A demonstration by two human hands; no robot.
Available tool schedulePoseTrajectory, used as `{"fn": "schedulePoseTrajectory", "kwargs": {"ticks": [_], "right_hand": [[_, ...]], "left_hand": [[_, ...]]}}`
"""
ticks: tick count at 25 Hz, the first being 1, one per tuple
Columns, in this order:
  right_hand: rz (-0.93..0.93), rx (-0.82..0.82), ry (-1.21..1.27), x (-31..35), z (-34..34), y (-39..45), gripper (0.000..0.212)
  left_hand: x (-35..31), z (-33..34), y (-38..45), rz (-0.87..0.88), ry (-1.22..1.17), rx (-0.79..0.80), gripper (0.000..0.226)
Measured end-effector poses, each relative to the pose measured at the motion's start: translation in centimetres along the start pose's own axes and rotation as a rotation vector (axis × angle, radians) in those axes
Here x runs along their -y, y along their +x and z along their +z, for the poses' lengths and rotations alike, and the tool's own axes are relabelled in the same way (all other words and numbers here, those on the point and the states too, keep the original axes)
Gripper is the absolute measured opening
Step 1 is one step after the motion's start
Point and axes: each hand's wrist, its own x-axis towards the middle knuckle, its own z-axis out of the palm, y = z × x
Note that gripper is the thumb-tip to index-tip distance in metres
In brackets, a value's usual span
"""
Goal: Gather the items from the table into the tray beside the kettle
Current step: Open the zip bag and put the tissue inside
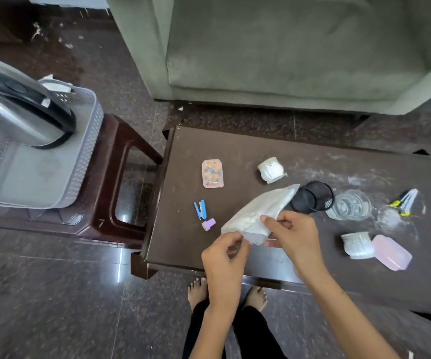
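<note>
A clear plastic bag [258, 211] with white contents is held above the dark brown table [183, 229]. My left hand [222, 260] pinches its near corner and my right hand [292, 234] grips its near edge. On the table lie a pink box of coloured beads [212, 173], a blue stapler [200, 209], a small purple piece [208, 224], two white ribbed cups [271, 170] [358, 245], a black mesh cup [312, 197] on its side, a glass bowl [350, 205], a pink lidded box [391, 252] and a clear packet with yellow-black items [403, 200]. The grey tray [87, 141] stands at the left.
A steel kettle [20, 112] sits in the tray's far end; the tray rests on a maroon plastic stool [121, 177]. A grey-green sofa [287, 47] stands behind the table. My bare feet [197, 288] are on the dark tiled floor at the table's front edge.
</note>
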Motion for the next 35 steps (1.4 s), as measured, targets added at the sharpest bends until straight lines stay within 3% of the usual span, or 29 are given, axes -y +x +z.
{"fn": "schedulePoseTrajectory", "kwargs": {"ticks": [5, 9, 13, 18, 23, 28, 35], "right_hand": [[-0.011, 0.050, 0.047, -0.4, -0.7, -1.4, 0.031], [-0.247, 0.106, -0.248, -1.6, -1.7, -3.3, 0.016], [-0.543, 0.197, -0.475, -2.6, -2.9, -5.1, 0.035], [-0.781, 0.110, -0.623, -4.1, -2.6, -5.3, 0.013], [-0.795, 0.057, -0.637, -3.5, -2.3, -4.4, 0.010], [-0.802, 0.062, -0.661, -3.4, -2.3, -4.1, 0.010], [-0.803, 0.033, -0.722, -3.9, -4.3, -3.3, 0.012]], "left_hand": [[-0.6, -0.3, -0.2, -0.125, -0.099, 0.076, 0.023], [-1.2, -0.3, -0.4, -0.218, -0.217, 0.156, 0.005], [-1.4, -0.4, -0.7, -0.459, -0.456, 0.159, 0.011], [-1.9, -1.5, -1.0, -0.597, -0.533, 0.214, 0.012], [-3.0, -1.8, -1.4, -0.546, -0.474, 0.292, 0.019], [-3.6, -1.8, -0.5, -0.528, -0.404, 0.273, 0.006], [-3.1, -2.2, 0.2, -0.500, -0.401, 0.187, 0.010]]}}
